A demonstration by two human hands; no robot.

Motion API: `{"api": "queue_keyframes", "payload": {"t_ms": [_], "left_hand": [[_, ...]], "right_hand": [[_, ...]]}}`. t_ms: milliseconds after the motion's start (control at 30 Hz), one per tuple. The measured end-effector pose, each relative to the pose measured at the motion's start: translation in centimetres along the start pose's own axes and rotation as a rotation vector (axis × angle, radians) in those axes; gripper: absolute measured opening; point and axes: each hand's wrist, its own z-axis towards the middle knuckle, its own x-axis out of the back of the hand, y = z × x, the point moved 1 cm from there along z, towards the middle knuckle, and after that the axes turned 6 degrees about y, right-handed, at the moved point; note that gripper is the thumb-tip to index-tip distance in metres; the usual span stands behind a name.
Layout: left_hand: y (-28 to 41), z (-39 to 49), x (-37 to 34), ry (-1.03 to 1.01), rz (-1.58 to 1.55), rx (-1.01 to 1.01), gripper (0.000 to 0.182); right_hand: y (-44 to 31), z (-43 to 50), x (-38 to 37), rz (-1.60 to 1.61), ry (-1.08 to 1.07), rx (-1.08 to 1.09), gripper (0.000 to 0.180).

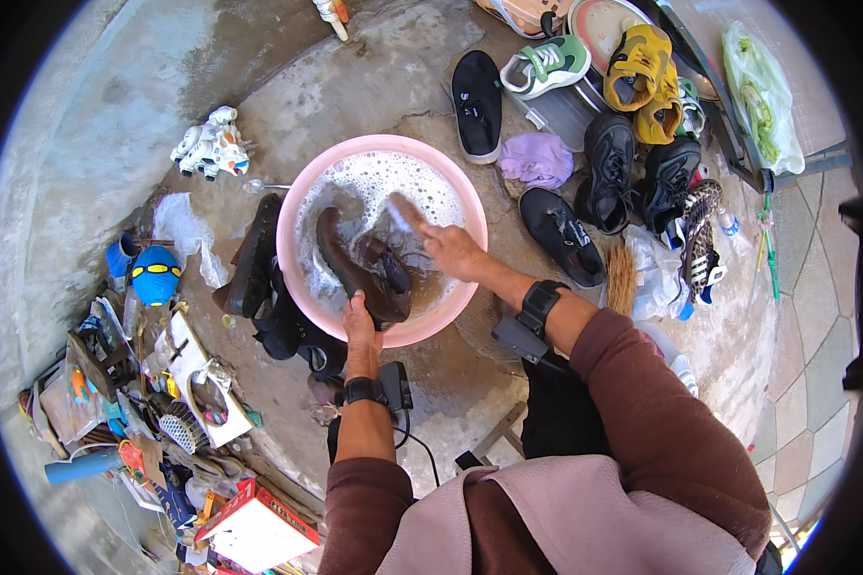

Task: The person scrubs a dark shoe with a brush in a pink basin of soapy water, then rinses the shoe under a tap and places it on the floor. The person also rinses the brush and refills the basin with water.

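Note:
A pink plastic basin (477, 215) of foamy, murky water stands on the concrete in front of me. My left hand (362, 320) grips a dark brown shoe (345, 262) at its lower end, over the near side of the basin. The shoe is tilted, and part of its opening faces right. Above the water to the right, my right hand (454, 251) holds a scrubbing brush (408, 214) with a brown back and pale bristles. The brush is apart from the shoe and looks slightly blurred. White suds (374, 165) cover the far part of the water.
Left of the basin lie dark shoes (252, 259), a toy robot (212, 144) and a heap of odds and ends (180, 424). To the right are black slip-on shoes (562, 236), yellow sneakers (636, 68), a purple cloth (536, 159) and a straw brush (621, 280).

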Motion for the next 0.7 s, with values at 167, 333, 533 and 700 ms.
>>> {"api": "queue_keyframes", "payload": {"t_ms": [167, 333, 533, 700], "left_hand": [[-0.5, -0.1, -1.0, 0.092, -0.044, -0.079, 0.05], [0.3, -1.5, -0.9, 0.03, -0.12, -0.11, 0.048], [-0.6, -1.4, -1.6, -0.254, -0.338, 0.094, 0.026], [-1.4, -1.6, -0.8, -0.165, -0.287, 0.165, 0.028]], "right_hand": [[-0.5, -1.5, 0.0, 0.165, -0.307, -0.273, 0.04], [-2.1, -6.1, -0.1, 0.115, -0.301, 0.058, 0.046], [-4.0, -1.3, -2.3, -0.002, -0.068, 0.161, 0.029], [-3.3, 2.9, -4.3, -0.05, -0.039, 0.105, 0.032]]}}
